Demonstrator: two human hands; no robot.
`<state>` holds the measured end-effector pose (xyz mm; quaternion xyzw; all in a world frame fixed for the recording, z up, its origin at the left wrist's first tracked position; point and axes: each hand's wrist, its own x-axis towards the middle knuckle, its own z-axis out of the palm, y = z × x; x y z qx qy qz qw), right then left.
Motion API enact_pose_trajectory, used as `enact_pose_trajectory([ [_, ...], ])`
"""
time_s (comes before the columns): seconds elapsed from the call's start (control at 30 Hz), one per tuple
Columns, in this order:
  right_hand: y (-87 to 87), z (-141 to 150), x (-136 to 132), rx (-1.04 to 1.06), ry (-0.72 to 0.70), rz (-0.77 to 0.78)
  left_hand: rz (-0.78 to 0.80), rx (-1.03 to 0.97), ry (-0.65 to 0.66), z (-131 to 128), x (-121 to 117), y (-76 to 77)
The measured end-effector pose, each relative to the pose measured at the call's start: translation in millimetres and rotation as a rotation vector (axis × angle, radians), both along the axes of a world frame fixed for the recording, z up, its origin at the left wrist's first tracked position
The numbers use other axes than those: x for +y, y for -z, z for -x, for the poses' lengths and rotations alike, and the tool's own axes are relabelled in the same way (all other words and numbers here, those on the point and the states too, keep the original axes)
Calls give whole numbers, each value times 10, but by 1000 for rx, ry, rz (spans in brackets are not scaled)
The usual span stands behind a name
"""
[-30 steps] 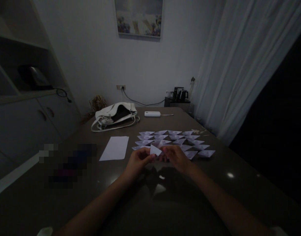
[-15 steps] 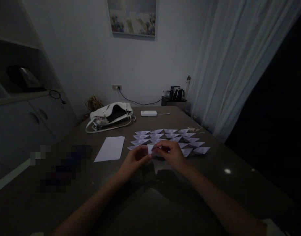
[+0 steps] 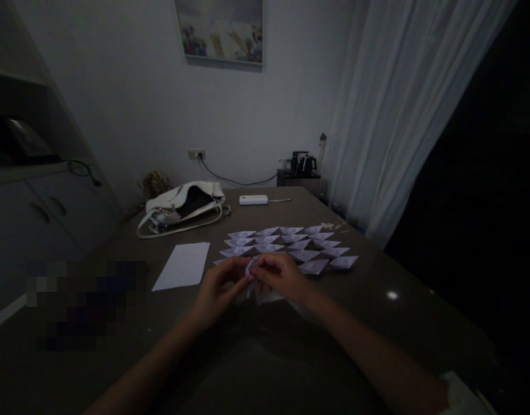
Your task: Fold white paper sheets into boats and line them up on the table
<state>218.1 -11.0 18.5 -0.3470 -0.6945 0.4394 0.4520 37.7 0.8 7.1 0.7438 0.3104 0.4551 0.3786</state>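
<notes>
Standing on a shelf at the left, a dark appliance (image 3: 20, 141) is seen with its cord (image 3: 81, 168) hanging beside it. On the near left of the table (image 3: 230, 369), a patch is hidden by pixelation. Farther off, a white bag (image 3: 184, 207) is laid with its mouth open, and a white paper sheet (image 3: 182, 265) is placed flat nearer than the bag. By the left hand (image 3: 215, 291), the folded paper (image 3: 250, 266) is pinched between thumb and fingers, above the table and just in front of the paper boats; its exact shape cannot be told. Beyond it, a white device (image 3: 253, 200) is set near the far edge. The same paper is gripped from the right by the curled fingers of the right hand (image 3: 284, 276). Paper boats (image 3: 293, 238) are arranged in rows beyond the hands, some partly hidden by them, and spread to the right. A dark kettle (image 3: 308, 165) is placed past the table's far edge, left of a pale curtain (image 3: 372, 115).
</notes>
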Motion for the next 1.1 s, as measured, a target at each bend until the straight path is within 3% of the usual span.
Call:
enact_pose_trajectory([
  [0.3, 56, 40, -8, 28, 57, -21, -108, 77, -14, -12, -52, -56],
  [0.73, 11, 47, -48, -200, 217, -261, -314, 125, -44, -10, -66, -73],
  [1.1, 9, 43, -39, -245, 250, -268, -417, 160, -67, -7, -48, -46],
])
